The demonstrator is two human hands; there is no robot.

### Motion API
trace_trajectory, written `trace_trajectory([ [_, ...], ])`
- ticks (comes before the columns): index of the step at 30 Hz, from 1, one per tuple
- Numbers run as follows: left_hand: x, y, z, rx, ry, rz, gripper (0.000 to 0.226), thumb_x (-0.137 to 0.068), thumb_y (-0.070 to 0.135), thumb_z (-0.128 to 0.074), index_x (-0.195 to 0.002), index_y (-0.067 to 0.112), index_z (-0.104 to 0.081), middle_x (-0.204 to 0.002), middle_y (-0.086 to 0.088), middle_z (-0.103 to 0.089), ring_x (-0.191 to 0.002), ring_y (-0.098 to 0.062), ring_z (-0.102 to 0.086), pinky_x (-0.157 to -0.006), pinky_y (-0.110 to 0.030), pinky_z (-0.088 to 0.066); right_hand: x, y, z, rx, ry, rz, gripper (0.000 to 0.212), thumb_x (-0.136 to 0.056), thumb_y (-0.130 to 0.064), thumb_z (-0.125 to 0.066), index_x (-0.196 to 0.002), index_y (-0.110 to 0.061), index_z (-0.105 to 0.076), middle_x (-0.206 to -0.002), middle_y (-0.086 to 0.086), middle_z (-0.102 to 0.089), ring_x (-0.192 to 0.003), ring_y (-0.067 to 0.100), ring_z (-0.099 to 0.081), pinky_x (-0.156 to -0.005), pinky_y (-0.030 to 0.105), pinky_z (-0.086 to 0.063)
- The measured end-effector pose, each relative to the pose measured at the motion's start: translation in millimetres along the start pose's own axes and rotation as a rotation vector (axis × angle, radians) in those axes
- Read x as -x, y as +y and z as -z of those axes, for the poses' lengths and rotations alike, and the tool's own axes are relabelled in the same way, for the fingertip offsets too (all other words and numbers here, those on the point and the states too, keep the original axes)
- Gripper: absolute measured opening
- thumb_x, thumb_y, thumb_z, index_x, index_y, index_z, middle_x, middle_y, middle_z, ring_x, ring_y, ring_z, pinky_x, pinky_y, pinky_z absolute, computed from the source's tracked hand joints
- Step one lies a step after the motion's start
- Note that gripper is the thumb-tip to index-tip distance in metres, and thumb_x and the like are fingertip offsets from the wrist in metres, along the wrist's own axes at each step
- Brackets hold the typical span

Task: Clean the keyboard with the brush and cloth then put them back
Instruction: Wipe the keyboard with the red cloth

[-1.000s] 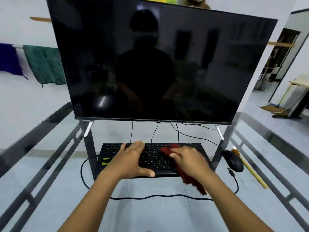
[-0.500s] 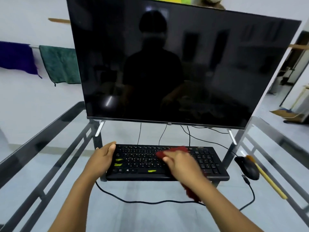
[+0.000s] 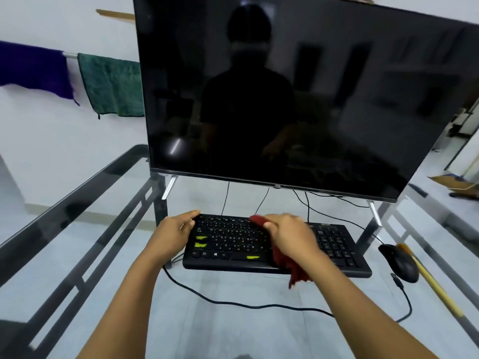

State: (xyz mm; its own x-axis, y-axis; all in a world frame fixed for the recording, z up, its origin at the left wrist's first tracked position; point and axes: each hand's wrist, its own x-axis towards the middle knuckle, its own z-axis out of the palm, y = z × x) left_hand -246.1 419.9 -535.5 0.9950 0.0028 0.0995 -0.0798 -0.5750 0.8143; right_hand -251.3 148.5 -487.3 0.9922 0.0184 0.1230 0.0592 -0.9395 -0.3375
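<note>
A black keyboard (image 3: 228, 244) with a few yellow marks on its keys lies on the glass table under the monitor. My right hand (image 3: 290, 235) holds a dark red cloth (image 3: 293, 266) pressed on the middle keys; the cloth's tail hangs past the keyboard's front edge. My left hand (image 3: 176, 229) grips the keyboard's left end, fingers curled over its top corner. A brush (image 3: 427, 275) with a yellow wooden handle lies on the table to the right, behind the mouse.
A large dark monitor (image 3: 285, 99) stands just behind the keyboard. A black mouse (image 3: 399, 263) sits right of it, cables trailing over the glass table (image 3: 77, 255). A green towel (image 3: 111, 86) and a purple towel (image 3: 33, 68) hang on a wall rail at left.
My left hand slid from the middle of the keys to the keyboard's left end. My right hand with the cloth stayed over the middle keys, shifting slightly. The camera view swung left.
</note>
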Motion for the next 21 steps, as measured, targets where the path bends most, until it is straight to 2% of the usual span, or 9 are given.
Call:
trace_trajectory([
  [2, -1, -1, -1, -0.002, 0.003, -0.002, 0.036, -0.1, 0.018, -0.045, -0.133, 0.028, -0.056, -0.137, 0.005, -0.055, -0.129, -0.013, -0.048, -0.098, -0.018, -0.034, -7, -1, -1, 0.041, 0.029, -0.137, 0.03, -0.098, -0.043, -0.042, -0.109, -0.029, -0.066, -0.086, 0.0, -0.065, -0.081, 0.024, -0.063, -0.066, 0.03, -0.05],
  [4, -4, -2, -1, 0.002, 0.003, 0.008, 0.036, -0.1, 0.02, -0.045, -0.132, 0.03, -0.056, -0.138, 0.006, -0.055, -0.128, -0.012, -0.048, -0.095, -0.018, -0.035, 8, -31, -13, 0.076, 0.016, 0.057, 0.034, -0.099, -0.043, -0.04, -0.118, -0.027, -0.064, -0.096, 0.004, -0.067, -0.087, 0.026, -0.064, -0.071, 0.034, -0.052],
  [6, -4, -2, -1, 0.013, 0.009, 0.014, 0.035, -0.1, 0.024, -0.047, -0.132, 0.033, -0.056, -0.137, 0.008, -0.055, -0.128, -0.012, -0.048, -0.096, -0.02, -0.036, 33, -56, -25, 0.038, -0.045, 0.326, 0.036, -0.099, -0.042, -0.042, -0.131, -0.034, -0.057, -0.113, 0.003, -0.064, -0.102, 0.027, -0.062, -0.084, 0.038, -0.053],
  [7, -4, -4, -2, 0.002, 0.013, 0.011, 0.035, -0.099, 0.027, -0.047, -0.132, 0.034, -0.056, -0.137, 0.009, -0.055, -0.128, -0.013, -0.048, -0.098, -0.022, -0.037, 36, -55, -24, 0.027, -0.066, 0.375, 0.036, -0.099, -0.042, -0.043, -0.133, -0.039, -0.054, -0.117, 0.001, -0.063, -0.105, 0.025, -0.06, -0.086, 0.038, -0.051],
  [12, -8, -17, -6, -0.062, 0.009, 0.015, 0.036, -0.098, 0.038, -0.045, -0.132, 0.046, -0.05, -0.14, 0.011, -0.052, -0.137, -0.019, -0.038, -0.109, -0.045, -0.037, 21, 8, 5, 0.097, 0.028, -0.024, 0.034, -0.099, -0.04, -0.044, -0.13, -0.039, -0.057, -0.116, 0.002, -0.067, -0.097, 0.022, -0.065, -0.078, 0.033, -0.053],
  [14, -11, -22, -6, -0.065, 0.004, 0.02, 0.036, -0.098, 0.038, -0.045, -0.132, 0.046, -0.05, -0.141, 0.008, -0.052, -0.138, -0.018, -0.037, -0.11, -0.046, -0.035, 43, -4, 1, 0.037, -0.02, 0.162, 0.036, -0.099, -0.043, -0.044, -0.134, -0.04, -0.053, -0.111, -0.002, -0.065, -0.093, 0.019, -0.065, -0.078, 0.032, -0.053],
  [17, -15, -24, -9, -0.063, 0.009, 0.011, 0.036, -0.098, 0.038, -0.046, -0.132, 0.046, -0.05, -0.14, 0.008, -0.053, -0.137, -0.02, -0.038, -0.11, -0.045, -0.035, 68, -16, 2, -0.018, -0.267, 0.457, 0.037, -0.098, -0.045, -0.046, -0.134, -0.049, -0.049, -0.102, -0.009, -0.059, -0.094, 0.013, -0.057, -0.086, 0.029, -0.047],
  [19, -16, -27, -10, -0.08, 0.003, 0.012, 0.036, -0.097, 0.041, -0.044, -0.132, 0.049, -0.048, -0.142, 0.008, -0.051, -0.139, -0.023, -0.035, -0.111, -0.047, -0.034, 48, 7, 10, 0.049, -0.192, 0.356, 0.035, -0.097, -0.045, -0.047, -0.131, -0.05, -0.054, -0.11, -0.007, -0.064, -0.101, 0.016, -0.059, -0.091, 0.032, -0.048],
  [21, -17, -30, -12, -0.092, 0.001, 0.013, 0.036, -0.097, 0.042, -0.042, -0.133, 0.049, -0.047, -0.143, 0.009, -0.049, -0.141, -0.026, -0.032, -0.112, -0.048, -0.032, 25, 31, 15, 0.116, 0.009, 0.036, 0.033, -0.097, -0.044, -0.046, -0.125, -0.039, -0.061, -0.108, -0.002, -0.069, -0.097, 0.021, -0.064, -0.086, 0.036, -0.053],
])
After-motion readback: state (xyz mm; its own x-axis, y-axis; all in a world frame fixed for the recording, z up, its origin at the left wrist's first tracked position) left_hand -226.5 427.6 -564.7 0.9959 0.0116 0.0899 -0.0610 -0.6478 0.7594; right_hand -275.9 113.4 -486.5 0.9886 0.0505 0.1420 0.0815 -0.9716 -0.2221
